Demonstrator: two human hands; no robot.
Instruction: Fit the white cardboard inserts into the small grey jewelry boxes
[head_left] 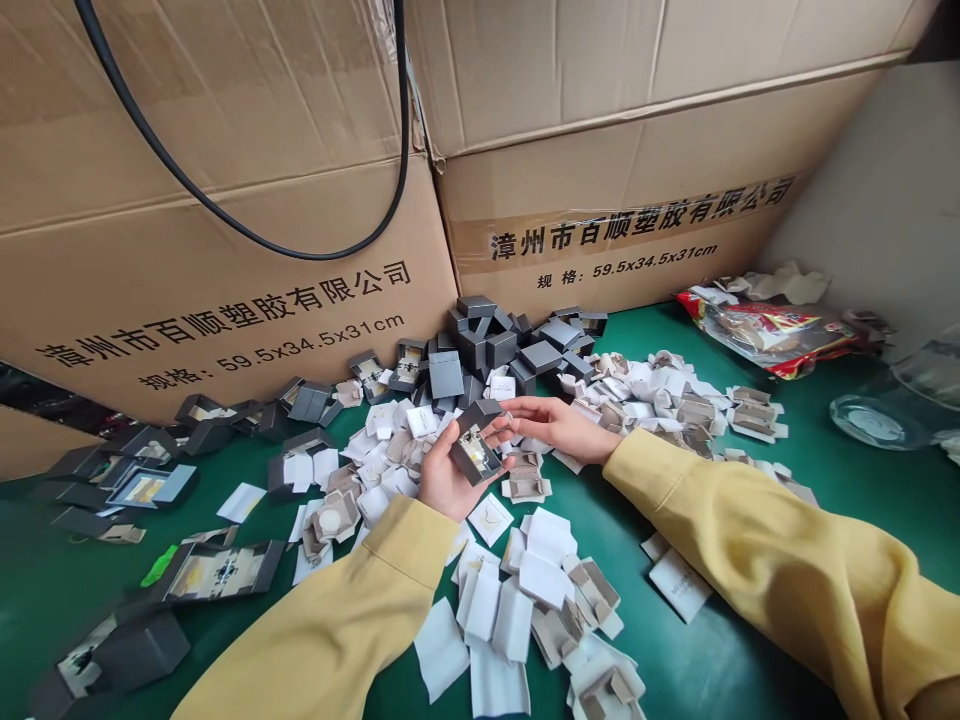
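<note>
Clasping 1 dark box [477, 445] in left hand [445, 475], right hand [559, 427] beside it, grip unclear

Creased yellow sleeves [757, 530] end in broad cuffs [649, 470], seemingly stitched.

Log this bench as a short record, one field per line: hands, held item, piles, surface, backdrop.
left hand: holding a small open dark box
right hand: fingers at the box's right side; whether they grip is unclear
dark pile: more dark boxes, heaped beyond the hands
pale pile: white and grey folded card pieces, around and nearer than the hands
surface: green tabletop
far right: red-printed plastic bag
backdrop: printed cardboard cartons, black cable looping before the left one
</note>
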